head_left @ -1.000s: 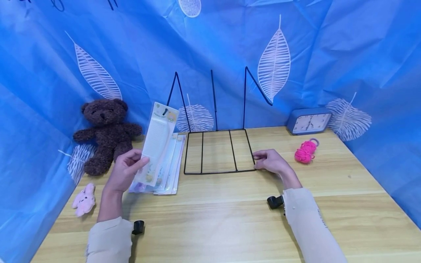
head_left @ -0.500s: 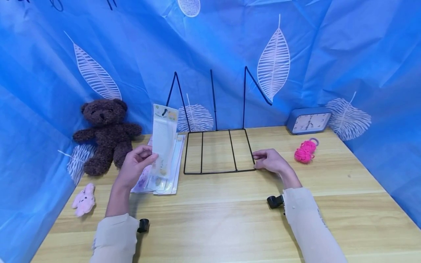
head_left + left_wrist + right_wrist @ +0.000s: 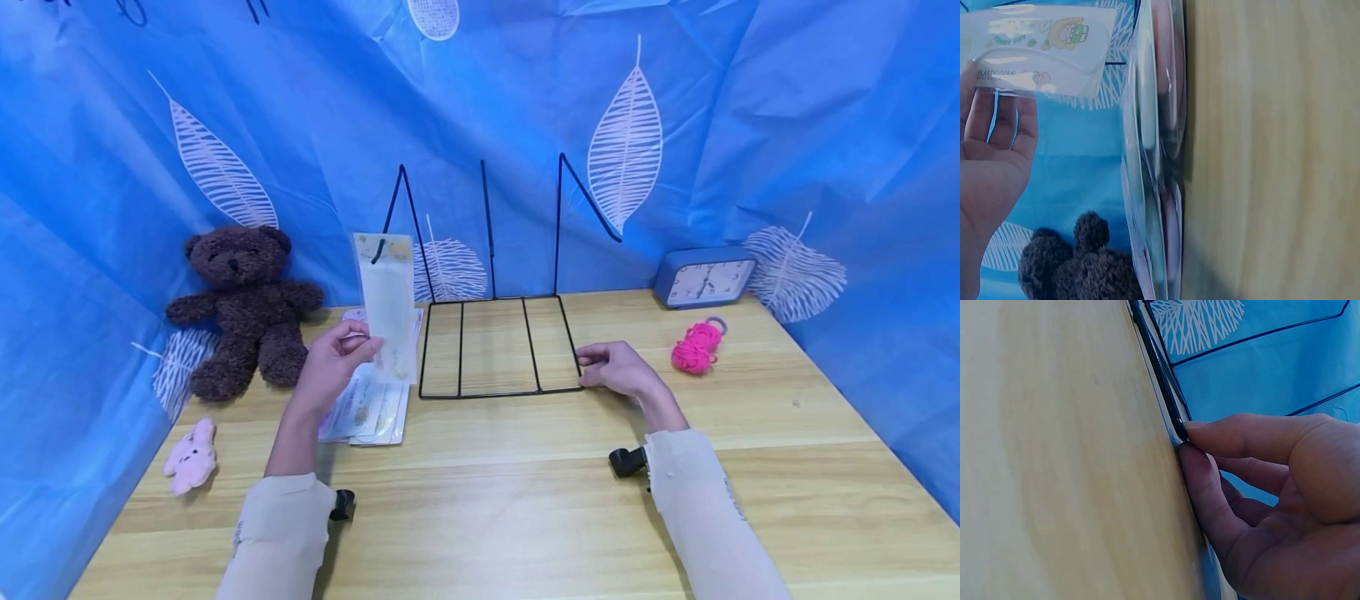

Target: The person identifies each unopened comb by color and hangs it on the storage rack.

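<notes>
In the head view my left hand [image 3: 337, 360] pinches a packaged comb [image 3: 390, 308] by its left edge, thumb in front. The comb's pack is upright, and its printed card reads "plastic comb" in the left wrist view. The dark left prong of a black wire rack [image 3: 498, 393] shows at the pack's hang hole. My right hand [image 3: 617, 367] pinches the rack's front right corner between thumb and index finger; the right wrist view shows this grip on the rod [image 3: 1163, 375]. Several more packaged combs [image 3: 378, 417] lie in a stack under the held one.
A brown teddy bear [image 3: 243, 308] sits at the back left, with a small pink plush toy [image 3: 191, 457] nearer. On the right are a blue clock [image 3: 705, 277] and a bundle of pink yarn [image 3: 697, 346]. A blue leaf-print cloth [image 3: 510, 100] hangs behind the wooden table [image 3: 510, 517].
My left hand has carried the packaged comb to the right and turned it from tilted to nearly upright, close to the rack's left prong. The right hand has stayed on the rack's corner.
</notes>
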`<action>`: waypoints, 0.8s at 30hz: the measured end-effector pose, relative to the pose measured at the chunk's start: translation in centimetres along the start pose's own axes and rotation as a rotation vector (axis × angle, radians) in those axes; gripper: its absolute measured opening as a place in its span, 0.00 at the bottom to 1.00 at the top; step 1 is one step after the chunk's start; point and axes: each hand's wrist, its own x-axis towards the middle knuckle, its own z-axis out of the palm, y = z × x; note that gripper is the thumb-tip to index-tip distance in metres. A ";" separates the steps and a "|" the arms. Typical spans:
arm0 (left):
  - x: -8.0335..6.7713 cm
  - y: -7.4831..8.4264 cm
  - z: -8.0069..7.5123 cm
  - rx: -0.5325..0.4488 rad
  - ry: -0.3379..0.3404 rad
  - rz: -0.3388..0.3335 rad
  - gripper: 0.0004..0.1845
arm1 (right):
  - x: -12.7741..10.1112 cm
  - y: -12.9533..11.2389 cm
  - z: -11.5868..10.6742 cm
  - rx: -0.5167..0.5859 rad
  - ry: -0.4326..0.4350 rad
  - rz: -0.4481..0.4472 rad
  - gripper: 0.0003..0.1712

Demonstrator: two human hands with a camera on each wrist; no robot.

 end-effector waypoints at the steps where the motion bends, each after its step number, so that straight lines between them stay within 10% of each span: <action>1: 0.2 0.0 0.2 -0.001 0.008 -0.007 0.14 | 0.0 0.0 0.0 0.006 -0.001 0.002 0.38; 24: 4.9 0.7 1.4 -0.001 0.053 -0.121 0.13 | -0.2 -0.3 -0.1 -0.012 -0.004 0.012 0.38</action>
